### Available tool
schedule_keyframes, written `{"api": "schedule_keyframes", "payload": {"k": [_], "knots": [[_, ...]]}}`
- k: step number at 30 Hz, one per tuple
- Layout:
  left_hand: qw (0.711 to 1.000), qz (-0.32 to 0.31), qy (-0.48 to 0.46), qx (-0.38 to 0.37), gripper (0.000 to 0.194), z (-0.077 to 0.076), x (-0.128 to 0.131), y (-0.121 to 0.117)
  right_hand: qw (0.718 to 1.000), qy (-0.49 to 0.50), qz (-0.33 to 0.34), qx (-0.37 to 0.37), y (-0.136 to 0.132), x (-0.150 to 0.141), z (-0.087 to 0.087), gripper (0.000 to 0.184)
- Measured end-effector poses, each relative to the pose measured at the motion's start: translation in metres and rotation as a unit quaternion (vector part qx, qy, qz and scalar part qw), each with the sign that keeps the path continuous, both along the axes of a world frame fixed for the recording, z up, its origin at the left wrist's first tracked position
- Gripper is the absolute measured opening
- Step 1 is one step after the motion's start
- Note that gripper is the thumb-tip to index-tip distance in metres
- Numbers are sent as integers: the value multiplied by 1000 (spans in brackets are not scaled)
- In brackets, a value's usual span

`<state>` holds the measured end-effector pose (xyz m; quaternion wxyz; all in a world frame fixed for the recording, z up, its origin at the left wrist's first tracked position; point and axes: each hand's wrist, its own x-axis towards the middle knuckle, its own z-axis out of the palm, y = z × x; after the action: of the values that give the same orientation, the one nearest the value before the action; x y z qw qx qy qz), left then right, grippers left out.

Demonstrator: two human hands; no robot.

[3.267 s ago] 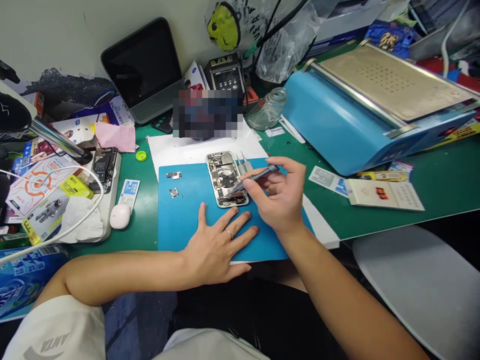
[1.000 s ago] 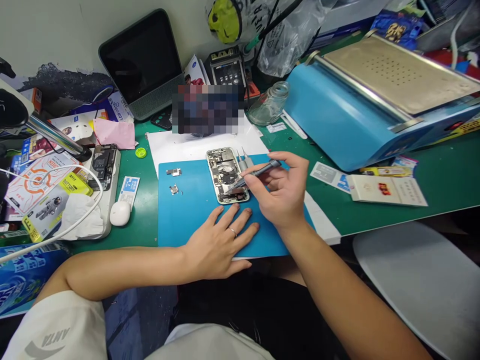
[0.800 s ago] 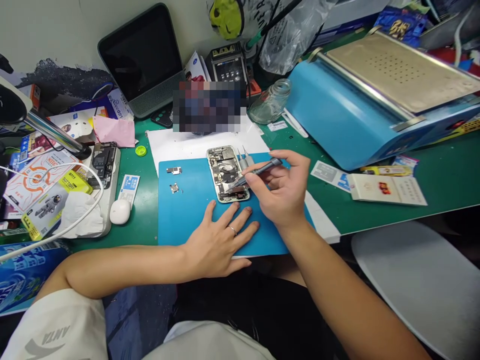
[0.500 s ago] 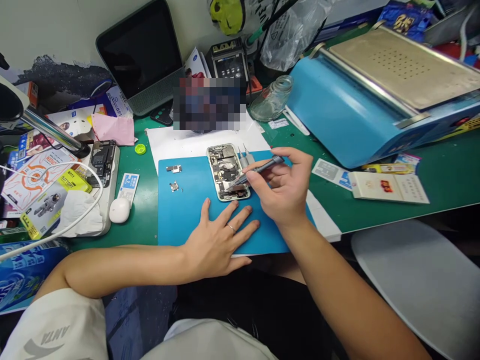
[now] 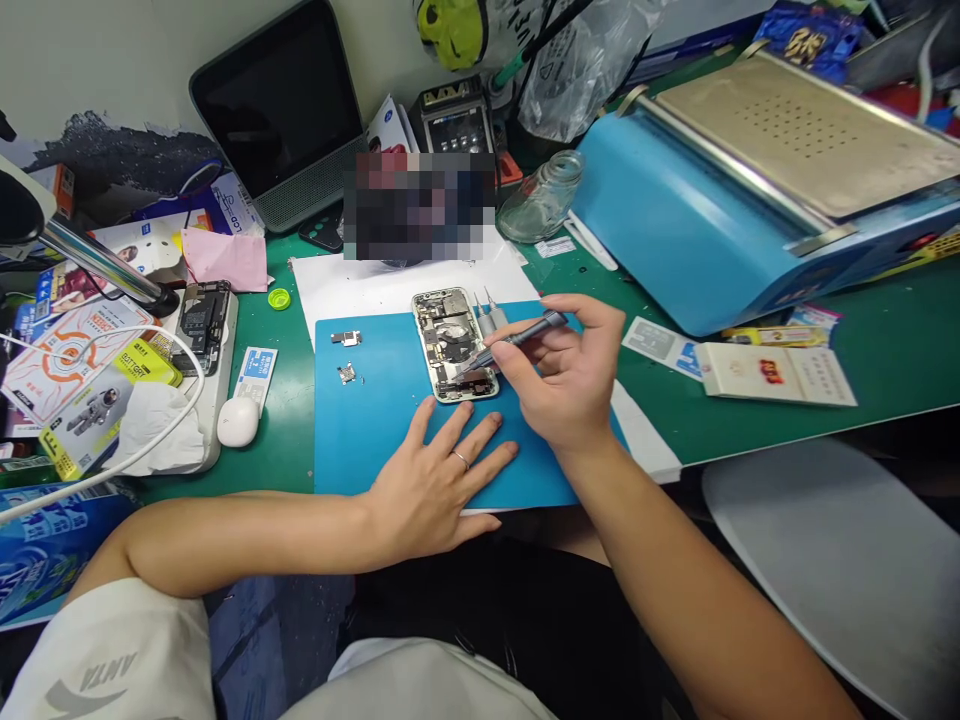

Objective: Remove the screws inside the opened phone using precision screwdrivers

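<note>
An opened phone lies on a blue mat, its inner parts exposed. My right hand pinches a grey screwdriver, whose tip points down at the phone's lower part; whether it touches is too small to tell. My left hand lies spread on the mat just below the phone, a ring on one finger, holding nothing. Beside the phone's right edge rest two slim grey tools with pointed tips, partly hidden by my right hand. Small metal phone parts lie on the mat's left side.
A blue machine with a perforated metal plate stands at right, near a glass jar. A white carton lies before it. At left are a white earbud case, a white cable and boxes.
My left index finger has shifted slightly to the right toward the phone. The right hand and screwdriver hold nearly the same pose.
</note>
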<state>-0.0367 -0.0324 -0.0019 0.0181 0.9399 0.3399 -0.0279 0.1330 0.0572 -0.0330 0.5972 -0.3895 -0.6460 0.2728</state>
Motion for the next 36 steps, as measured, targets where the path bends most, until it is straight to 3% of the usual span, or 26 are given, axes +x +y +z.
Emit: {"api": "schedule_keyframes", "payload": {"k": [5, 10, 12, 16, 20, 27, 36], "knots": [[999, -24, -22, 10, 78, -5, -1, 2, 999, -22, -4, 27, 0, 0, 0, 44], [999, -29, -41, 2, 78, -4, -2, 5, 986, -89, 5, 142, -1, -1, -1, 51], [998, -29, -47, -2, 78, -3, -2, 6, 979, -124, 11, 163, -3, -2, 1, 45], [998, -19, -52, -16, 77, -2, -2, 6, 971, -194, 26, 136, -7, -4, 4, 29], [997, -21, -60, -30, 78, -3, -2, 7, 964, -182, 25, 194, -3, -7, -1, 43], [997, -31, -67, -31, 78, -5, -1, 8, 964, -162, 35, 209, 1, -10, -9, 65], [996, -27, -71, -47, 76, -3, -2, 9, 953, -192, 33, 233, 2, -13, -1, 71]]}}
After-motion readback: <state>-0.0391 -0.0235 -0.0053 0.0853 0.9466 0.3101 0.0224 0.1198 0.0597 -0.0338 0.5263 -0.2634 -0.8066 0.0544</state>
